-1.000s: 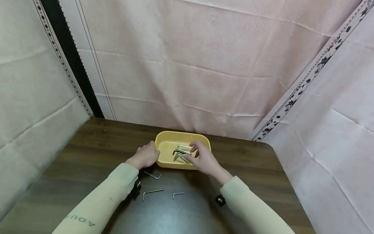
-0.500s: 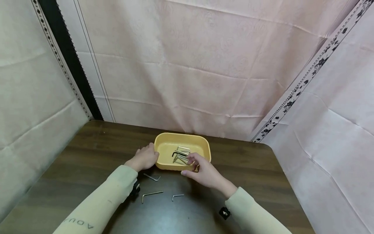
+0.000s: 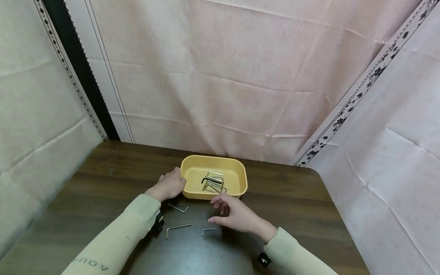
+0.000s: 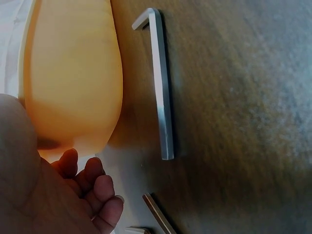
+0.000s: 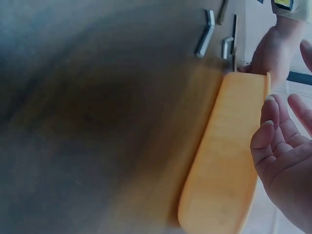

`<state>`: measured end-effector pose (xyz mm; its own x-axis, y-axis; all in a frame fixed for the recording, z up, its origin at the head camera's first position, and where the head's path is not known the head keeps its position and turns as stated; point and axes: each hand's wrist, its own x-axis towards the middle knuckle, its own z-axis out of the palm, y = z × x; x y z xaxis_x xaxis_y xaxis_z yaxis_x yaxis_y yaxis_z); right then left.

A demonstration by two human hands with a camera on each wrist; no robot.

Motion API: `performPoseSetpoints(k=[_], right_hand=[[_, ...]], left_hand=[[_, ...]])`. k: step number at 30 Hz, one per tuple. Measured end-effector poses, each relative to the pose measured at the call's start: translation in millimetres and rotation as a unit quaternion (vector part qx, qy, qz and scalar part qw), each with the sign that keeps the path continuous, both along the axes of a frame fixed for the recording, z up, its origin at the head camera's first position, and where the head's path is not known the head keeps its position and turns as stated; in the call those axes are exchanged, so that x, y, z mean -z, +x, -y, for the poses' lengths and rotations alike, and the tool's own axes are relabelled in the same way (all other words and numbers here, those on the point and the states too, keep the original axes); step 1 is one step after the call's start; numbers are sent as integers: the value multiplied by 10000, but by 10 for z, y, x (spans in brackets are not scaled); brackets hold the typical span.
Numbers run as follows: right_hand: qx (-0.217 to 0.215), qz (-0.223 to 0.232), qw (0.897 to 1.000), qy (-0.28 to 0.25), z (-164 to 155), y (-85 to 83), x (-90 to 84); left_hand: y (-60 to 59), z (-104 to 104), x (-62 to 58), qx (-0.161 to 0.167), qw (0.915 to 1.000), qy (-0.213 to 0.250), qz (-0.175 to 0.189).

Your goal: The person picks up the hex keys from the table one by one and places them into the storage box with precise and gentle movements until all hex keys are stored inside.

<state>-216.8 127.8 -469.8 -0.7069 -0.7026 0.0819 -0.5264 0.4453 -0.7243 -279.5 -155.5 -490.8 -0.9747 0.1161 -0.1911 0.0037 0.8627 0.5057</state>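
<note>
A yellow tray [image 3: 240, 170] sits at the table's far middle with several hex keys [image 3: 213, 182] inside. My left hand [image 3: 170, 185] holds the tray's left end, fingers [image 4: 92, 185] curled beside its wall [image 4: 73, 78]. My right hand [image 3: 221, 214] hovers open and empty over the table just in front of the tray, right above a short hex key [image 3: 208, 231]. In the right wrist view its straight fingers [image 5: 278, 146] stand beside the tray's wall [image 5: 224, 161].
Two more hex keys lie on the dark wooden table: a small one [image 3: 178, 208] by my left wrist, also seen close up [image 4: 161, 87], and a longer one [image 3: 178, 228] nearer me. Pink cloth walls close in behind and on both sides.
My right hand has pulled back out of the tray toward me and lowered over the table near the short key. The left hand and the tray have stayed put.
</note>
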Motion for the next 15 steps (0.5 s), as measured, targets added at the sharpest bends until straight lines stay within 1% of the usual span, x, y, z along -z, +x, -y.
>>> performPoseSetpoints(k=[3,6,15], right_hand=[[-114,53,9999,57,6,28,54],[-204,156,9995,189,8,54,125],[-239,547,9956,724,17,53,317]], left_hand=[[-4,2,-2,-48,10000,17,-34],[2,2,2,-21,10000,19,-7],[-5,9,15,-9,10000,39,-36]])
